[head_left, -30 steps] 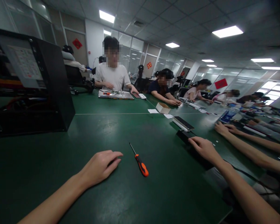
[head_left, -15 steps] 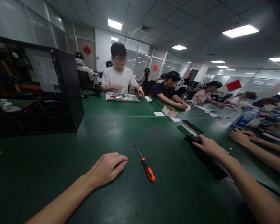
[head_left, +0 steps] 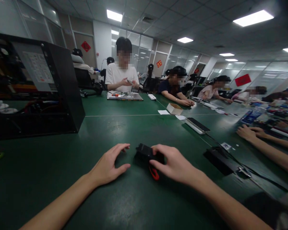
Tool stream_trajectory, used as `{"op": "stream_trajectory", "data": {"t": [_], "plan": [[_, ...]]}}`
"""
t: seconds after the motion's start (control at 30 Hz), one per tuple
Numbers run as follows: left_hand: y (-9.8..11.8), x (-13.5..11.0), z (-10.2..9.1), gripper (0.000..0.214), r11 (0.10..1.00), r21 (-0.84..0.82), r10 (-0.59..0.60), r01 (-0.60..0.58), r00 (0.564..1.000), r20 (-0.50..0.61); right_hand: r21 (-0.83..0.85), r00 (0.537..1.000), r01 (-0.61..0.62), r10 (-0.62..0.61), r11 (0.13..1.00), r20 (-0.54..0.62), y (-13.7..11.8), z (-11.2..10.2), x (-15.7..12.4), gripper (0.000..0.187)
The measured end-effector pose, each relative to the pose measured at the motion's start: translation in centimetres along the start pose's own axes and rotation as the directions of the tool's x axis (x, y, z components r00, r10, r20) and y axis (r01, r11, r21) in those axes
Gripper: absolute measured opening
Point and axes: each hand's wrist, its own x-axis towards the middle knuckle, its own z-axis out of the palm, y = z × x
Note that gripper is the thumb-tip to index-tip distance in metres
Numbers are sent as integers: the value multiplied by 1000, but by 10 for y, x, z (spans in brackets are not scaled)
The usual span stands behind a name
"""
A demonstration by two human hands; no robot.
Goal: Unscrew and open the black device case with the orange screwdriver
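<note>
My right hand grips a black, block-shaped object with small notches along its left end; what kind it is I cannot make out. It is held over the green table, in front of the camera. Beneath it shows the orange handle end of a screwdriver; the blade is hidden. My left hand is just left of the black object, fingers apart and curved towards it, touching nothing but perhaps the table.
An open black computer case stands at the left. On the right lie a black box with cables and a white-edged flat device. A small cardboard box sits farther back. Co-workers sit around the table; one's forearms rest at the right.
My right hand has brought the black object from the right to above the screwdriver, hiding most of it. My left hand has opened its fingers. The person opposite has raised their hands.
</note>
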Motion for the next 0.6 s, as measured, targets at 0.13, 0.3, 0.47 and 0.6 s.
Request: {"op": "stream_trajectory", "data": {"t": [0.13,0.3,0.47,0.6], "plan": [[4,3,-1,42,1000,-1,13,-13,999,44,14,990,133,-134,991,43,-31,49,15,18],[8,6,-1,23,999,-32,46,-44,997,55,42,990,141,-142,989,7,-13,50,8,30],[-2,10,2,32,997,-29,-74,71,992,-105,-38,992,-4,9,999,126,15,36,-1,48],[-4,11,9,48,957,-73,-288,280,946,-151,24,990,-58,55,998,133,18,39,-2,47]]}}
